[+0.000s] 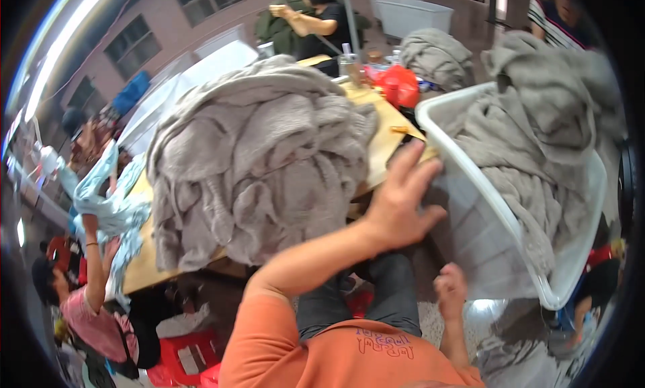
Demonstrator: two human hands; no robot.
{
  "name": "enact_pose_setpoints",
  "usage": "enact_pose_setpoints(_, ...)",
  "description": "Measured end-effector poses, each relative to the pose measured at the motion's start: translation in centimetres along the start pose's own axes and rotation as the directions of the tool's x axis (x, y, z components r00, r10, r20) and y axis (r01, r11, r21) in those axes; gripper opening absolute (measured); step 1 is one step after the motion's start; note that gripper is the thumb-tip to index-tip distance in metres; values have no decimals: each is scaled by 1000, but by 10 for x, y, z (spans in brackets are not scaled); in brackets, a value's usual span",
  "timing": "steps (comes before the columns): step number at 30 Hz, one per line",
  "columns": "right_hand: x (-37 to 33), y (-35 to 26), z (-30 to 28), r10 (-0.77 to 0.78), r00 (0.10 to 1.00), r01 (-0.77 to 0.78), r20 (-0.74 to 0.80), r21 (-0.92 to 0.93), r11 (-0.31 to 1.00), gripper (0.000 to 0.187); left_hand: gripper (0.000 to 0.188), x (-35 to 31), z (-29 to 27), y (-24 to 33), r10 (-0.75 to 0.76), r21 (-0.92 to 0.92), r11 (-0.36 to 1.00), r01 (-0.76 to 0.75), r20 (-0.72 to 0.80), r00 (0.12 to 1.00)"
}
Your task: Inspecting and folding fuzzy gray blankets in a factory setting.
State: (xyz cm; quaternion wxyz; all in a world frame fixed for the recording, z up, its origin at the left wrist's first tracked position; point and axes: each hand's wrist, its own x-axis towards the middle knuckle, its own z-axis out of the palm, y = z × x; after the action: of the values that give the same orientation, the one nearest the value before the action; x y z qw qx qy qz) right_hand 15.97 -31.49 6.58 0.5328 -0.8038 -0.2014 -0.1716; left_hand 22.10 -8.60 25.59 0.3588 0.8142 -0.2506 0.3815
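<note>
My left hand [402, 203] reaches across my body above the gap between the table and the bin, its fingers spread and nothing in them. Lower on the right, my right hand [451, 290] hangs beside the bin's near wall with curled fingers; nothing shows in it. A big heap of grey-beige fleecy garments [262, 153] covers much of the wooden table [383, 129] and droops over its front edge. To the right stands a white plastic bin [480, 180], filled with the same kind of grey fleecy fabric [537, 133], piled above its rim.
At the left, a person in pink [101, 321] handles light-blue cloth [107, 193]. Across the table another person [329, 28] works by dark green fabric. A red plastic bag [398, 85] and a jar [349, 65] stand on the table. Grey cloth [517, 364] lies at lower right.
</note>
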Motion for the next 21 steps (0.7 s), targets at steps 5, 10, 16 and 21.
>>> enact_pose_setpoints(5, -28, 18, 40, 300, 895, -330, 330, 36, 943, 22, 59, 19, -198, -126, 32, 963, 249, 101, -112, 993)
enact_pose_setpoints(10, -4, -1, 65, 274, 844, -271, 462, -74, 960, 23, 30, 4, -332, -159, -432, 848, 154, 507, -403, 806)
enact_pose_setpoints(16, -9, -16, 90, 267, 558, -700, 785, 274, 659, 37, 13, -71, -164, -17, 319, 329, 884, -332, 94, 943)
enact_pose_setpoints(21, 56, -83, 124, -13, 605, -770, 796, 581, -264, 77, 23, -150, -62, 60, 113, -49, 993, -105, 237, 965)
